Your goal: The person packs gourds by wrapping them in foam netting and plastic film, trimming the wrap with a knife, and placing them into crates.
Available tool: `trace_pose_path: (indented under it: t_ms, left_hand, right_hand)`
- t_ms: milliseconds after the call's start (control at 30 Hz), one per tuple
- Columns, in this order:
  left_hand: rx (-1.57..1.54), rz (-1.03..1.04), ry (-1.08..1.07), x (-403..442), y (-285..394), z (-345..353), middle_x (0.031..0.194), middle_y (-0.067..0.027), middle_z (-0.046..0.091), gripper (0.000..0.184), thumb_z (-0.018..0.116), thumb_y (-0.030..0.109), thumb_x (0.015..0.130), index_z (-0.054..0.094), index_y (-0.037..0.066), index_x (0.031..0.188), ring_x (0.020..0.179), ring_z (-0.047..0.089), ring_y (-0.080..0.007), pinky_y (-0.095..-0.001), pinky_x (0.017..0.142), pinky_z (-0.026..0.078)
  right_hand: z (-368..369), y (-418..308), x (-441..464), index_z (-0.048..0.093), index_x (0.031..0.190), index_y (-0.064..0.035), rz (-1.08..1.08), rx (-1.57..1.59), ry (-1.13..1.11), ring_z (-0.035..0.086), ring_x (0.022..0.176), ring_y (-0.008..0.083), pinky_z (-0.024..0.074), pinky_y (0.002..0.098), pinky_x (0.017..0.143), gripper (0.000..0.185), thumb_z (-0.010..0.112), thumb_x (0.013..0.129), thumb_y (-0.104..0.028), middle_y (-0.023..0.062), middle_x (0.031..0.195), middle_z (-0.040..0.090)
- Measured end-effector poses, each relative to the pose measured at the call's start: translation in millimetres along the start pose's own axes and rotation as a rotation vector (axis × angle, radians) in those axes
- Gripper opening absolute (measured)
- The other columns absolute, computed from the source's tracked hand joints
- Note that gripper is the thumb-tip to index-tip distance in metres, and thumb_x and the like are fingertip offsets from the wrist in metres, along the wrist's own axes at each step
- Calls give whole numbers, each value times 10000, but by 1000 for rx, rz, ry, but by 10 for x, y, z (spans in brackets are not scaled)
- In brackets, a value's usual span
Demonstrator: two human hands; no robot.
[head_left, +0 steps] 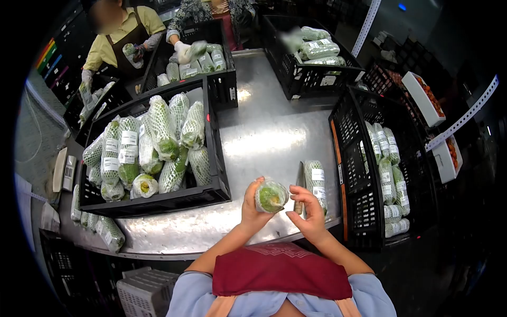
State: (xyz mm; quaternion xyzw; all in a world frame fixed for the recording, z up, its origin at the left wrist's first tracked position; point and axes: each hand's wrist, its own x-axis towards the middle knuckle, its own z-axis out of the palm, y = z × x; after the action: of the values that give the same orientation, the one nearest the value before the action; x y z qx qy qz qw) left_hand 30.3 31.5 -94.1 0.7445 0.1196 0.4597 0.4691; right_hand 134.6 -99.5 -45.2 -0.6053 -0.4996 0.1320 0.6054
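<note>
Your left grip (250,207) is closed around a green produce piece (271,196) in foam netting, end facing you. Your right grip (312,215) is open just beside it, thumb and fingers parted. Thin tool (300,177) just past the right grip; can't tell if touching. Labelled wrapped piece (317,179) beyond that, on counter (261,119). Full crate (174,204) left of your left grip.

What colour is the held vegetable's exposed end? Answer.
Exposed end: green, yellowish centre; head view shows it best.
</note>
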Motion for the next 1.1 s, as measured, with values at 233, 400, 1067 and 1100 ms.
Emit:
trace_pose_path:
  t_ms: [233,400,1067,1100]
  left_hand:
    - [-946,-669,161,269,263,-222,1178,-120,454,685,731,114,714,317,12,1251,1037,512,-210,-338,881,425]
    - [-932,-672,-63,497,452,-553,1185,-91,469,678,647,316,795,298,11,1290,1085,474,-186,-352,906,398]
    - [-800,-669,-213,379,616,-905,1181,-122,495,877,716,497,667,326,-7,1270,1091,493,-240,-366,947,387]
    - [-872,-692,-251,364,556,-898,1193,-172,489,827,673,498,708,335,-11,1264,1098,499,-274,-384,941,403]
  right_hand:
    - [70,-24,-81,247,1343,7,183,-400,-275,375,1199,362,329,402,978,915,756,637,-273,234,1320,340]
    - [94,-128,4,277,1333,2,351,92,-302,458,1123,235,384,342,920,836,728,652,-178,149,1244,444]
    - [611,-218,237,313,1287,25,605,1064,-482,546,1024,271,459,434,874,851,682,645,-393,167,1177,499]
    - [639,-214,290,315,1279,24,632,1170,-525,571,985,295,482,476,854,833,676,655,-394,182,1158,510]
